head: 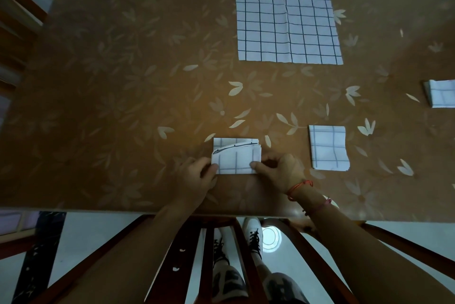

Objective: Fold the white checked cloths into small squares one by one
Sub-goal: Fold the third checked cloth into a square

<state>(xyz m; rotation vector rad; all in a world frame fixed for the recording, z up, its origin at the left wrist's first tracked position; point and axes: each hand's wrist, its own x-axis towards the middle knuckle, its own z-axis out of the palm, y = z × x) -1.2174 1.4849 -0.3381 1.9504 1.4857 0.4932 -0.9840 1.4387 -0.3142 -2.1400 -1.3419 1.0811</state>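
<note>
Right, both hands are on the cloth (236, 157), which sits on the table (123, 106) close to its near edge, a little left of centre. It is folded down to a small block, and its top layer lies slightly askew, so a curved dark line shows across the far part and the stacked layers show at its right side.

The left hand (197, 173) comes in from the near left with the forearm angled over the table edge. Its thumb lies on top of the near-left corner and its fingers are curled in, pinching that corner. The right hand (278, 168) mirrors it: the thumb presses on the near-right corner, the knuckles are raised and the fingers are bent round the cloth's right edge, gripping it. A red bracelet (299, 186) circles the right wrist.

To the right, apart from the hands, a square (328, 147) lies folded and flat. Further right, a far square (440, 93) is cut off by the picture's edge. At the far side an open cloth (288, 13) lies spread out with a crease down its middle.

Below the table edge, the dark rails of a chair (204, 254) and two shoes (253, 234) show against a pale floor.
</note>
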